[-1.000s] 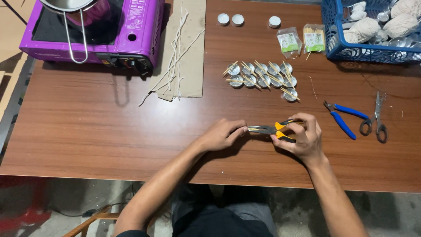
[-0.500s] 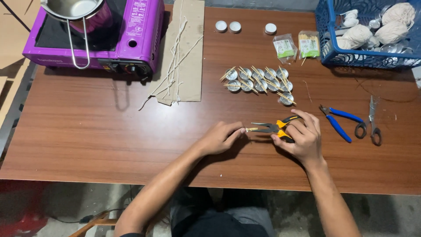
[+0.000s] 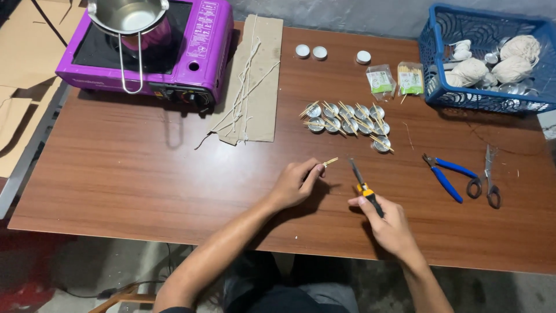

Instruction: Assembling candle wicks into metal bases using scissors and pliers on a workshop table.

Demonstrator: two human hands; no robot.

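At far left a purple portable stove [image 3: 174,52] is set on the table [image 3: 127,179], w/ a steel pot [image 3: 128,16] on top. Beside it a cardboard sheet [image 3: 262,75] is laid out, pale wick strings [image 3: 243,87] spread across it.

Near centre the left hand [image 3: 295,184] is closed in a pinch; a small wooden stick [image 3: 330,162] is held betw. thumb and fingertips, its end poking out to the right. Just right of it the right hand [image 3: 389,223] is wrapped shut around the orange/black handles of small pliers [image 3: 362,185], tip pointed up-left, apart from the stick. Whether the pliers' tip is open can't be told.

Behind the hands a cluster of small metal cups [image 3: 347,122] is seen, approx. a dozen, each already fitted w/ crossed sticks – that part is judged done. Three white-filled cups [image 3: 318,52] and two stick packets [image 3: 397,81] are parked further back. To the right, blue-handled pliers [image 3: 446,177] and scissors [image 3: 491,179] lie unused. In the blue basket [image 3: 431,58] at far right more empty cups and balls of string [image 3: 515,58] are left, so a fair amt. is judged outstanding.
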